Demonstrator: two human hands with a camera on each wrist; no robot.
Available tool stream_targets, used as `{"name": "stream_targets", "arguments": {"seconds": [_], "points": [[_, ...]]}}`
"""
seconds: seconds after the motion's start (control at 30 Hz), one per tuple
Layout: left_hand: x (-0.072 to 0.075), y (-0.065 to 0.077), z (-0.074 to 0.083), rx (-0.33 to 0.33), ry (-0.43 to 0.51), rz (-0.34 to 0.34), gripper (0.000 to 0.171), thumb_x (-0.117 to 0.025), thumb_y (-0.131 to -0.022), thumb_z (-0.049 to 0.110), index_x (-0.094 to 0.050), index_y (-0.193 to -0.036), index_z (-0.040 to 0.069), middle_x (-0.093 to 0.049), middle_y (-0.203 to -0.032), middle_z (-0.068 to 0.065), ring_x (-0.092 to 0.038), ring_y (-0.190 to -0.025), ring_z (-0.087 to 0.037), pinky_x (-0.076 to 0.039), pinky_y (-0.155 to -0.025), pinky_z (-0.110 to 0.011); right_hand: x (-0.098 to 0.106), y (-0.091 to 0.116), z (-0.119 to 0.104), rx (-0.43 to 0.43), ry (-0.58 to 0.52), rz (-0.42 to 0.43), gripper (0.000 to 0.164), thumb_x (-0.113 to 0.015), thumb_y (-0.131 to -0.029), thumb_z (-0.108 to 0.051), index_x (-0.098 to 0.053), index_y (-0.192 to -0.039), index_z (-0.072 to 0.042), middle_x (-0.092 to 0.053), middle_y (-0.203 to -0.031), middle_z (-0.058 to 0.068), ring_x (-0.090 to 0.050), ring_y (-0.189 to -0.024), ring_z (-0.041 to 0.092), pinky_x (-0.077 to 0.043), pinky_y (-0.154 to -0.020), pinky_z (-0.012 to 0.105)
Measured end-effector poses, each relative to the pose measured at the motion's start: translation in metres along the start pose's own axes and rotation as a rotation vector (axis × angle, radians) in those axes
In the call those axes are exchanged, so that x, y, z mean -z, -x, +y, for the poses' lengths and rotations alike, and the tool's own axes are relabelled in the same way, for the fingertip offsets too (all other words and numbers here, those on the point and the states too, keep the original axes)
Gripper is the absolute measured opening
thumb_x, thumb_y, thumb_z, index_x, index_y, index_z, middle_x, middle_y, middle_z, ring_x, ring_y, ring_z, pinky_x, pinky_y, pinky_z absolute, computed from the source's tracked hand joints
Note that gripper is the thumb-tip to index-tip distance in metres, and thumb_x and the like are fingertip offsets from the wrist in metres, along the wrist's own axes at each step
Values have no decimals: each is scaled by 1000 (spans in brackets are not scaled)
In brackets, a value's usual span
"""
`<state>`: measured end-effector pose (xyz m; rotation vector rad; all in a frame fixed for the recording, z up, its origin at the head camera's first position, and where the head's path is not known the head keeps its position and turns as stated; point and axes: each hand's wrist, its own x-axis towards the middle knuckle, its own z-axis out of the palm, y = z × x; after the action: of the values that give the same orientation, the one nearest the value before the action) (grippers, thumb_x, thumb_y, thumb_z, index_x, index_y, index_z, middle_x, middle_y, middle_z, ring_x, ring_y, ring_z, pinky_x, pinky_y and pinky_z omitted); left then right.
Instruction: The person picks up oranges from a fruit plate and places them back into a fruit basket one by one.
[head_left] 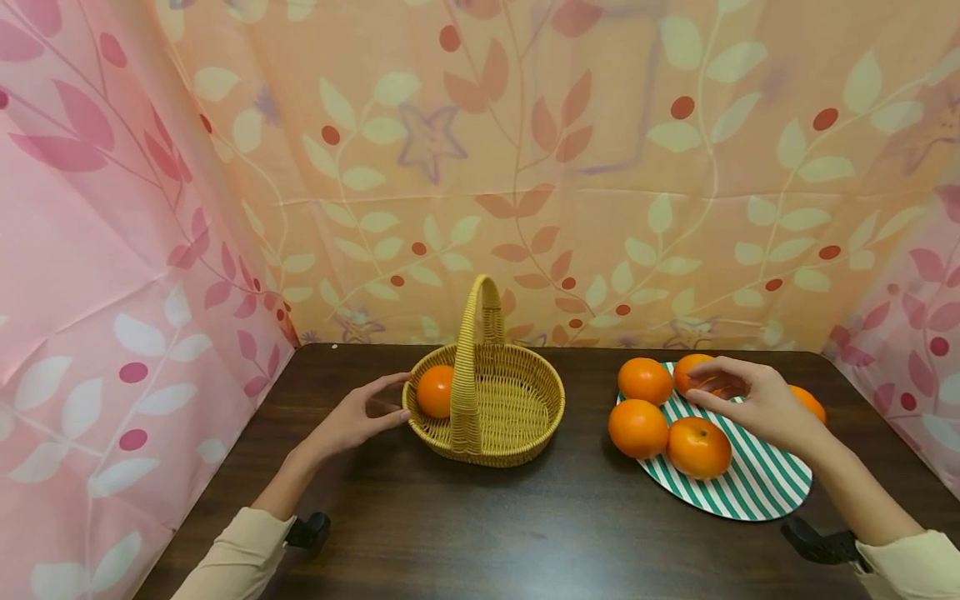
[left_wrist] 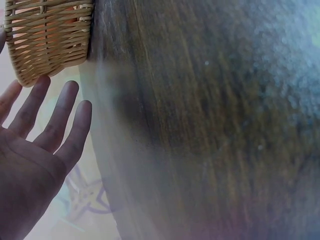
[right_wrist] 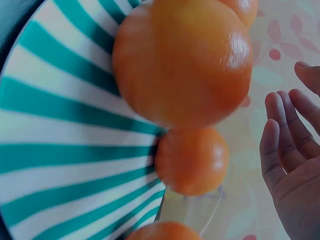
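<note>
A yellow wicker basket (head_left: 525, 448) with a tall arched handle holds one orange (head_left: 434, 392) on its left side. My left hand (head_left: 365, 414) is at the basket's left rim, its thumb and fingertips against the wicker. Seen from the left wrist, the fingers of that hand (left_wrist: 40, 145) are spread and nearly straight beside the basket wall (left_wrist: 47, 40). On the right, my right hand (head_left: 768, 408) hovers over several oranges (head_left: 699, 447), its fingers loosely bent around nothing. In the right wrist view this hand (right_wrist: 295, 170) is apart from the large near orange (right_wrist: 185, 65).
Under the oranges lies a green-and-white striped oval plate (head_left: 772, 483). Another orange (head_left: 808, 402) is partly hidden behind my right hand. The dark wooden table (head_left: 480, 533) reaches back to a leaf-patterned curtain (head_left: 600, 183).
</note>
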<state>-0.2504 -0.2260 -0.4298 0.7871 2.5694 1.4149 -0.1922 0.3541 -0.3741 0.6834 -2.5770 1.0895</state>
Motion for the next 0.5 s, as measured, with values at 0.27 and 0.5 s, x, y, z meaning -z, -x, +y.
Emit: {"name": "stream_targets", "arguments": {"seconds": [0.27, 0.5], "points": [[-1, 0, 0, -2, 4, -6, 62, -73, -97, 17, -46, -152, 7, -46, -152, -18, -66, -110, -40, -57, -86, -43, 12, 20, 6, -5, 61, -51, 38, -82, -87, -5, -68, -122, -6, -71, -107, 5, -66, -93, 10, -52, -74, 18], [-1, 0, 1, -6, 5, -8, 62, -72, -97, 17, -46, -152, 7, -45, -152, -18, -66, -109, -40, -57, -86, -44, 15, 38, 12, -16, 14, -172, 55, -80, -87, -3, -57, -137, -9, -64, -123, 0, -62, -107, 9, -54, -81, 25]]}}
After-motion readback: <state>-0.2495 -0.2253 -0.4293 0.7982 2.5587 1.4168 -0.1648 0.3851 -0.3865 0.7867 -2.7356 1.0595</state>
